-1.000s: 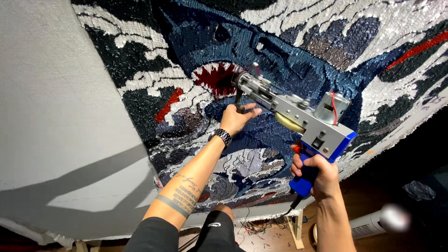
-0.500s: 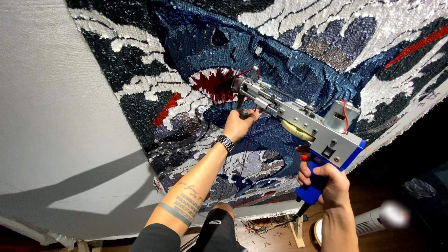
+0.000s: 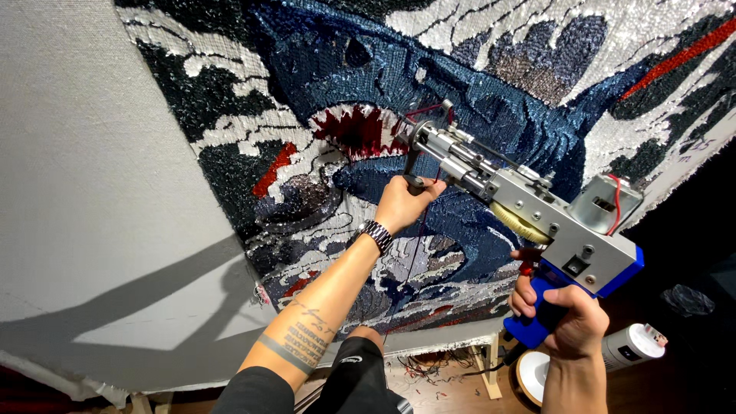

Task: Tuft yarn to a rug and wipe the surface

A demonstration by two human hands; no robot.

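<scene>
Two hands clench a boxy metal tufting gun [image 3: 529, 215]. The left hand [image 3: 400, 205] grips its front handle, the right hand [image 3: 563, 322] its blue grip. Its needle touches the looped shark rug [image 3: 460, 100].

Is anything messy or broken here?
Nothing looks broken. The only mess is loose yarn scraps scattered on the wooden floor under the stretched shark-patterned tufted cloth. Both hands hold the grey-and-blue tufting gun firmly.

Two hands are showing, the left hand [image 3: 400, 204] and right hand [image 3: 566, 322], sharing one tufting gun [image 3: 529, 211]. One rug [image 3: 491, 100] is hanging, one wristwatch [image 3: 376, 234] is showing.
</scene>
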